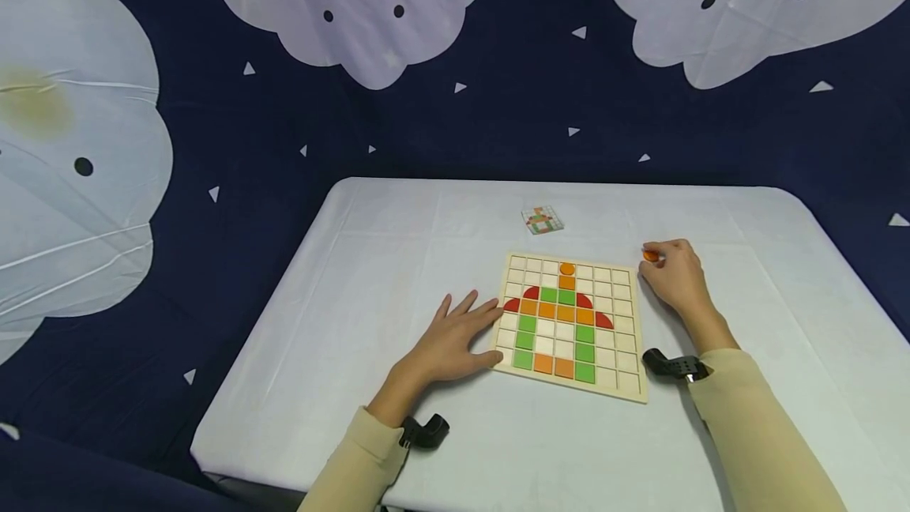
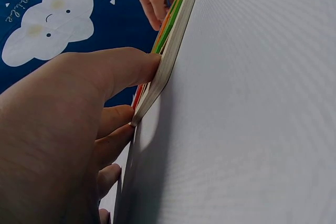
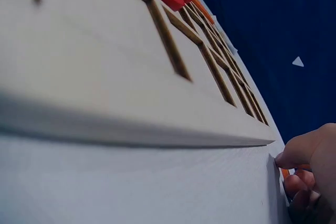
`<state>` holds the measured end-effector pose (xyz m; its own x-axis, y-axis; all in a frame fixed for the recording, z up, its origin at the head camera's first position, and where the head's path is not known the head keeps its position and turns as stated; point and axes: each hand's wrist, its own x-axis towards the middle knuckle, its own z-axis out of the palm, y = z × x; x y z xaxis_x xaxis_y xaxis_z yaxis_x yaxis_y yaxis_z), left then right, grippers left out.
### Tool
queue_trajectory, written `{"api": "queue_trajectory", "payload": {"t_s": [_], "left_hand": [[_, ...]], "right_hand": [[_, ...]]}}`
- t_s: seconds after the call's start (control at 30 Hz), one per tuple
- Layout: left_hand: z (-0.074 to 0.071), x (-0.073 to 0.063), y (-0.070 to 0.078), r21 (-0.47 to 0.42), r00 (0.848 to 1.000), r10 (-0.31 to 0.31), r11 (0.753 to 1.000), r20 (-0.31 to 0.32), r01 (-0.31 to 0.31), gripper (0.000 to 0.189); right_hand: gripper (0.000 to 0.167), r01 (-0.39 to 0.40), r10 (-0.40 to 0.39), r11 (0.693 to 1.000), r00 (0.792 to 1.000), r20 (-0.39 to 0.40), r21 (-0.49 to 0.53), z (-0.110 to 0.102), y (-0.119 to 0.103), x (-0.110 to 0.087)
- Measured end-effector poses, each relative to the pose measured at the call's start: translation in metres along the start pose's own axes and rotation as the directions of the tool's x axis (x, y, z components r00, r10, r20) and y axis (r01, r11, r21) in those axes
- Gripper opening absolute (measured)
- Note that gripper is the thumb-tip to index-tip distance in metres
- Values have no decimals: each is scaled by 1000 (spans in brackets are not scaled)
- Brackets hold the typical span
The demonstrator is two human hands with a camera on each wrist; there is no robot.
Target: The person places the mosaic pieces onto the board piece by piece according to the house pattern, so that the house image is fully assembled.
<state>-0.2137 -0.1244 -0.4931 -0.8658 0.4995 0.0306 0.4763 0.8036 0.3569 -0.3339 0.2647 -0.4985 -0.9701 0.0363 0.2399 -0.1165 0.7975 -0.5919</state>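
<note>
A square wooden grid board (image 1: 618, 354) lies on the white table, its cells partly filled with green and orange squares, red quarter-round pieces and one orange disc (image 1: 566, 269) in the top row. My left hand (image 1: 451, 342) touches the board's left edge with spread, fairly straight fingers; in the left wrist view the thumb (image 2: 134, 66) lies against that edge. Just beyond the board's upper right corner, my right hand (image 1: 675, 275) pinches an orange piece (image 1: 650, 256) between thumb and fingers. The right wrist view shows only a sliver of that orange piece (image 3: 285, 173).
A small pattern card (image 1: 543, 220) with a coloured picture lies behind the board. The white table (image 1: 320, 322) has rounded far corners. Behind it hangs a dark blue cloth (image 1: 512, 125) with clouds. Each wrist wears a black camera strap (image 1: 675, 366).
</note>
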Motion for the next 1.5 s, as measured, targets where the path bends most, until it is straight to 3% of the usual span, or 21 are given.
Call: {"api": "queue_trajectory", "payload": {"t_s": [0.3, 0.93, 1.27, 1.5], "left_hand": [[-1, 1, 2, -4, 1000, -7, 1000, 10, 7, 72], [1, 2, 2, -10, 1000, -6, 1000, 7, 6, 72], [2, 1, 0, -5, 1000, -1, 1000, -5, 1, 72], [2, 1, 0, 6, 1000, -3, 1000, 1, 3, 72]], "right_hand": [[37, 8, -8, 1000, 999, -41, -10, 2, 7, 0], [36, 0, -1, 1000, 1000, -10, -13, 2, 12, 0], [36, 119, -119, 992, 993, 2, 51, 6, 1, -2], [33, 187, -194, 978, 979, 61, 95, 4, -17, -2]]}}
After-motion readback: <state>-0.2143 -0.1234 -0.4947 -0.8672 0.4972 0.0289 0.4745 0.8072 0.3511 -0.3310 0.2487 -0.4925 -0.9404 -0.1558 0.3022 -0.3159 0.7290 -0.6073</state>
